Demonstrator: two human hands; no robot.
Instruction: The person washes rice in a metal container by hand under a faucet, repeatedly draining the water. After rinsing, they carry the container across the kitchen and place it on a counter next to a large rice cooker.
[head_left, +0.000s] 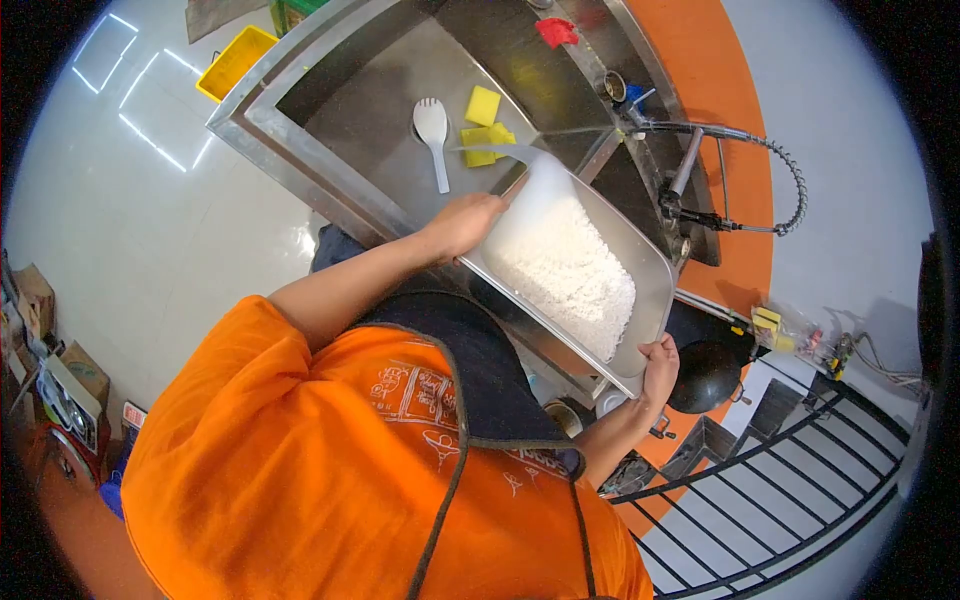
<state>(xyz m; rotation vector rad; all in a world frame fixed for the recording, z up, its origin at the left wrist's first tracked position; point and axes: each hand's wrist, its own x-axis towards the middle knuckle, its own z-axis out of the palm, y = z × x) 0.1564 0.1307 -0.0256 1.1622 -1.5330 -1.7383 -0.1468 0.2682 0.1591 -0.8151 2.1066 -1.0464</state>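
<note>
A deep rectangular steel pan (655, 270) is tilted over the sink's edge, with white rice (570, 275) heaped in it and cloudy water at its lower corner. A stream of whitish water runs from that corner into the sink basin (370, 90). My left hand (468, 226) grips the pan's rim near the pouring corner, fingers partly hidden beneath. At the opposite, raised end, my right hand (659, 365) is closed round the rim. Beyond the pan, a white spork-shaped scoop (432, 130) and several yellow sponge pieces (482, 105) lie on the basin floor.
A spray faucet (690, 165) with a coiled hose stands at the right of the sink. A red cloth (557, 32) lies in the farther basin. To the right are a black wok (703, 378) and a black metal rack (770, 490). A yellow bin (236, 62) is at upper left.
</note>
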